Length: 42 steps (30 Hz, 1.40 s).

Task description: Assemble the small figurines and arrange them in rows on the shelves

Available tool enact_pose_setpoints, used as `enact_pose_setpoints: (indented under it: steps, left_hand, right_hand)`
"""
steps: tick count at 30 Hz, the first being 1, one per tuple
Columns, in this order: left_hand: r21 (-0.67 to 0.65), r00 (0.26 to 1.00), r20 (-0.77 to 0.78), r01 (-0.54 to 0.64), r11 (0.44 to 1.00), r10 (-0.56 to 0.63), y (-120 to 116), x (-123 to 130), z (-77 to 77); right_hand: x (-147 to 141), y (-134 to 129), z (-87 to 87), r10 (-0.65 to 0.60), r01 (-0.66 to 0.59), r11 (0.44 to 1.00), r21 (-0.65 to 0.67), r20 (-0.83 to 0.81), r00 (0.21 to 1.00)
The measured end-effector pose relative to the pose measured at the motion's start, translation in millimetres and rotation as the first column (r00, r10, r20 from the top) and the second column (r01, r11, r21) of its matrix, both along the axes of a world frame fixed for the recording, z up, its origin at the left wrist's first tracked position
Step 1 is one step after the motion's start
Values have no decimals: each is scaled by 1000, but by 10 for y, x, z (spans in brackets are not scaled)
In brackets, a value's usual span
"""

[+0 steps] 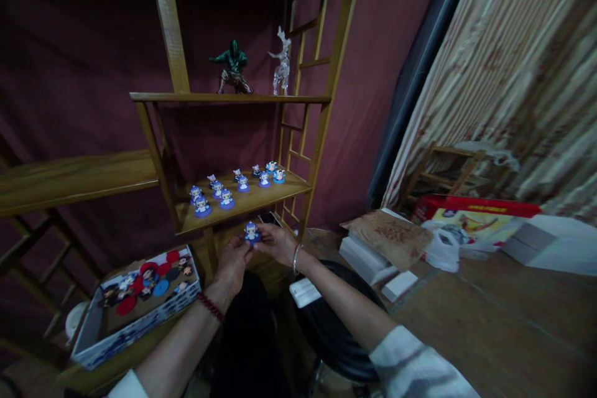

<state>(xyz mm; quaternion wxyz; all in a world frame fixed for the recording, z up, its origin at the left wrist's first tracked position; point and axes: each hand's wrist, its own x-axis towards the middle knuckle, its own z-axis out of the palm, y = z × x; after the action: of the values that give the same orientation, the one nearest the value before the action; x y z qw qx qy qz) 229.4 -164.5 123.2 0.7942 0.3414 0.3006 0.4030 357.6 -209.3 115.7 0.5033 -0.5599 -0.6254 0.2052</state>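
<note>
A small blue and white figurine (252,233) on a round purple-blue base is held upright between my two hands. My left hand (234,259) pinches it from the left. From the right, the fingers of my right hand (277,242) close on its side. Beyond my hands, several similar figurines (226,199) stand in rows on a wooden shelf (252,200). At the lower left, an open box (140,323) contains more figures along with red and blue discs (161,288).
On the shelf above stand a green figure (234,68) and a clear deer figure (282,65). A black stool (336,329) with a white object (305,293) is beside my right forearm. White boxes (366,258) and a red package (480,217) lie on the floor at right.
</note>
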Motion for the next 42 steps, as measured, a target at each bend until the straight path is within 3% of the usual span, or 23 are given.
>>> enact_pose_setpoints:
  steps: [8, 14, 24, 30, 36, 42]
  left_hand:
    - [25, 1000, -12, 18, 1000, -17, -46, 135, 131]
    - [31, 1000, -22, 15, 999, -15, -53, 257, 137]
    - [83, 997, -74, -8, 996, 14, -58, 419, 271]
    - [147, 996, -87, -6, 989, 19, 14, 501, 320]
    - [184, 999, -33, 17, 983, -12, 67, 531, 490]
    - [222, 1000, -12, -24, 975, 28, 149, 526, 583]
  right_hand:
    - [150, -10, -14, -73, 73, 997, 7, -34, 997]
    - [248, -43, 14, -82, 84, 996, 38, -48, 995]
    - [375, -4, 67, -138, 138, 989, 48, 10, 990]
    - [426, 48, 218, -134, 132, 989, 60, 26, 991]
    - [479, 127, 424, -133, 131, 991, 33, 60, 989]
    - [600, 350, 494, -180, 178, 984, 28, 103, 978]
